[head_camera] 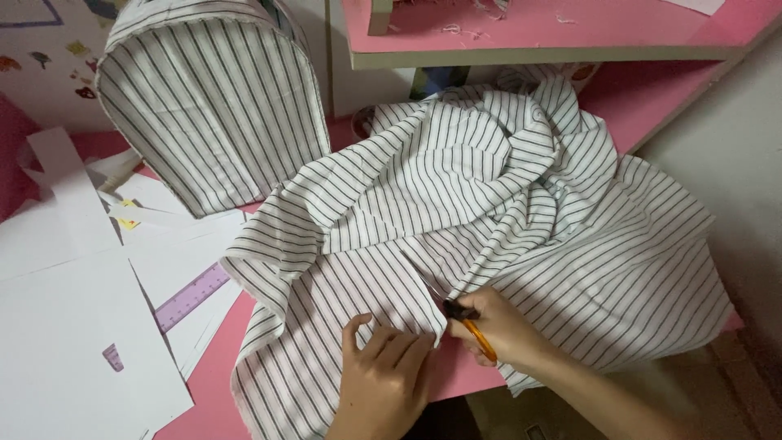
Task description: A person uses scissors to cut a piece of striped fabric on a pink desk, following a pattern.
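A large piece of white cloth with thin dark stripes [489, 195] lies crumpled over a pink table [212, 383]. My left hand [383, 379] rests flat on the cloth near the front edge, fingers slightly spread, pinning it down. My right hand [501, 330] grips scissors with orange handles [476, 334], whose dark blades point left into the cloth close to my left fingertips. The blade tips are partly hidden by a fold.
A domed cover in the same striped cloth [212, 106] stands at the back left. White paper sheets [73, 326] and a purple ruler [191, 295] lie on the left. A pink shelf [521, 37] runs across the back. A pale wall is at right.
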